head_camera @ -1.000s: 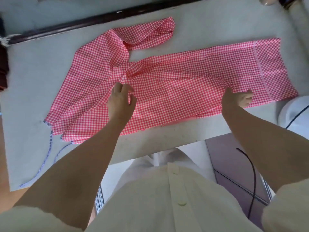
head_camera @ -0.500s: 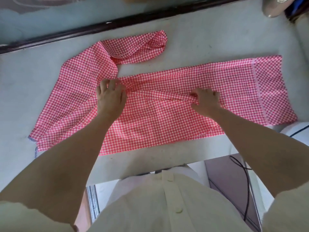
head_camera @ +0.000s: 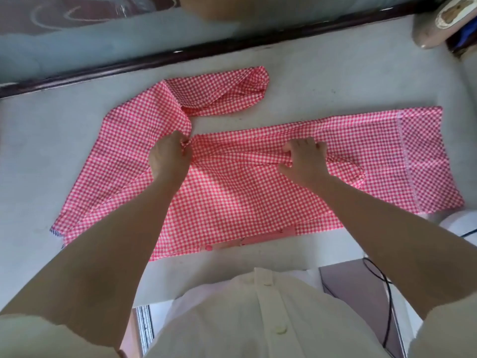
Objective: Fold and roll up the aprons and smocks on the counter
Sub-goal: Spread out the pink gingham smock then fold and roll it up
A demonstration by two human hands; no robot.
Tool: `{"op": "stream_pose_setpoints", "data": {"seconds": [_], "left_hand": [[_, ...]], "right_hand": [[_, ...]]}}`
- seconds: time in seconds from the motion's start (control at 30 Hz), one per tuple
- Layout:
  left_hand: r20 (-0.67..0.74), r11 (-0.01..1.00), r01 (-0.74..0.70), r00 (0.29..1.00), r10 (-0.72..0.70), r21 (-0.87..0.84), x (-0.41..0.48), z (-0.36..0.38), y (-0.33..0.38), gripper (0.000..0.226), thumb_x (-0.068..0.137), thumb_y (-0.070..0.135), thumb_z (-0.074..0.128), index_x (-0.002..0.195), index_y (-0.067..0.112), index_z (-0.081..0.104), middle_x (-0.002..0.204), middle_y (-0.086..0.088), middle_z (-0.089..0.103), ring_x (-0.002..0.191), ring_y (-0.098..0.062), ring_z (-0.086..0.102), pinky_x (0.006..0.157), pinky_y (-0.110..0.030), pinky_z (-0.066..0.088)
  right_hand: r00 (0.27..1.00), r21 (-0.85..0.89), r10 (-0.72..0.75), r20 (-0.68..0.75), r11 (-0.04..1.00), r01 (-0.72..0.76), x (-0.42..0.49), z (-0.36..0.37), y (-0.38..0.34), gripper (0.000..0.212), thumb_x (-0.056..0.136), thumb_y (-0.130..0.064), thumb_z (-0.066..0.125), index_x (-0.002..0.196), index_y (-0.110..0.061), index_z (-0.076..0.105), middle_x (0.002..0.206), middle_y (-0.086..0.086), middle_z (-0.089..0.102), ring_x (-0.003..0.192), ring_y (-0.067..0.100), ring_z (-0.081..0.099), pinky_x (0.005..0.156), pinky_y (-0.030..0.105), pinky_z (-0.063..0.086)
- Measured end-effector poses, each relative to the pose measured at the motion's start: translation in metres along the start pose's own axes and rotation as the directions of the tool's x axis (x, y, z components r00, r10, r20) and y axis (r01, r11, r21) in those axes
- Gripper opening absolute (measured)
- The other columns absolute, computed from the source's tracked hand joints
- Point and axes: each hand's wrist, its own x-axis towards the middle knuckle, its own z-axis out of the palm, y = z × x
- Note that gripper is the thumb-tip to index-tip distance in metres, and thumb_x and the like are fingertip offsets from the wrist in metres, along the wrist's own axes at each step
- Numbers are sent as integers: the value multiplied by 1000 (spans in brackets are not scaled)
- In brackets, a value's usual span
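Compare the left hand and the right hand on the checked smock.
The left hand grips where the sleeve meets the body; the right hand grips mid-body. The right hand's thumb and fingers straddle a raised ridge of cloth; the left hand's fingertips are mostly hidden. Both pinch the checked smock.

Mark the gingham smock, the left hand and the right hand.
gingham smock (head_camera: 232, 197), head view, flat middle panel.
left hand (head_camera: 169, 158), head view, back of hand.
right hand (head_camera: 305, 162), head view, back of hand.
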Motion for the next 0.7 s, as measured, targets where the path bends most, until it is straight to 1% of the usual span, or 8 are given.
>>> {"op": "stream_pose_setpoints", "data": {"seconds": [0.1, 0.17, 0.27, 0.33, 0.43, 0.53, 0.6, 0.7], "left_hand": [[35, 970, -24, 999, 33, -242, -4, 2, -15, 40, 95, 44, 43, 94, 9, 64, 90, -11, 65, 84, -29, 58, 69, -38, 43], [6, 936, 19, 1000, -18, -351, -12, 0, -33, 48, 92, 41, 32, 88, 7, 66, 89, -11, 65, 84, -27, 57, 70, -39, 43], [-23, 961, 88, 995, -98, -261, -29, -8, -79, 30, 82, 21, 44, 90, 10, 71, 93, -9, 68, 93, -30, 59, 83, -39, 44], [5, 982, 87, 996, -87, -168, -44, -12, -114, 22, 78, 11, 56, 94, 13, 70, 96, -9, 68, 96, -33, 60, 86, -41, 46], [157, 991, 121, 981, -111, -51, -61, -17, -144, 35, 84, 27, 69, 118, 17, 65, 124, -10, 58, 118, -32, 51, 100, -48, 41], [245, 985, 172, 956, -163, -16, -66, -17, -153, 48, 87, 45, 66, 130, 25, 57, 143, -7, 42, 132, -30, 37, 109, -55, 32], [165, 990, 127, 980, -116, -62, -66, -19, -156, 39, 88, 43, 64, 121, 22, 64, 135, -9, 49, 125, -28, 43, 105, -53, 39], [159, 995, 35, 987, -20, -95, -71, -18, -162, 34, 82, 49, 69, 103, 22, 68, 114, -2, 59, 108, -21, 52, 95, -45, 46]], "right_hand": [[995, 18, -63, -81, 998, 65, 0, 8, -32, 32, 87, -36, 61, 112, -18, 54, 112, 1, 56, 112, 25, 49, 101, 44, 33], [963, 152, -192, -189, 963, 222, 3, 14, -53, 23, 87, -23, 63, 107, -14, 57, 105, 2, 58, 102, 23, 55, 93, 39, 44], [872, 327, -413, -263, 812, 483, 6, 18, -96, 18, 86, -7, 63, 103, -8, 61, 100, 6, 62, 85, 18, 60, 74, 35, 53], [830, 368, -485, -276, 744, 558, 8, 18, -130, 23, 88, -7, 60, 111, -8, 60, 105, 7, 62, 88, 20, 62, 75, 36, 54], [826, 411, -497, -264, 717, 563, 11, 23, -175, 38, 93, -15, 57, 130, -13, 52, 122, 6, 59, 94, 19, 64, 77, 38, 56], [875, 387, -470, -115, 790, 475, 18, 38, -196, 60, 96, -31, 56, 149, -16, 32, 141, 9, 44, 111, 21, 58, 89, 41, 55], [927, 350, -374, 0, 869, 350, 25, 45, -205, 67, 97, -37, 54, 152, -16, 23, 151, 10, 32, 132, 24, 43, 103, 44, 45], [946, 364, -322, -38, 877, 313, 28, 46, -213, 61, 97, -37, 54, 149, -15, 30, 147, 12, 34, 130, 25, 44, 99, 43, 47]]}}
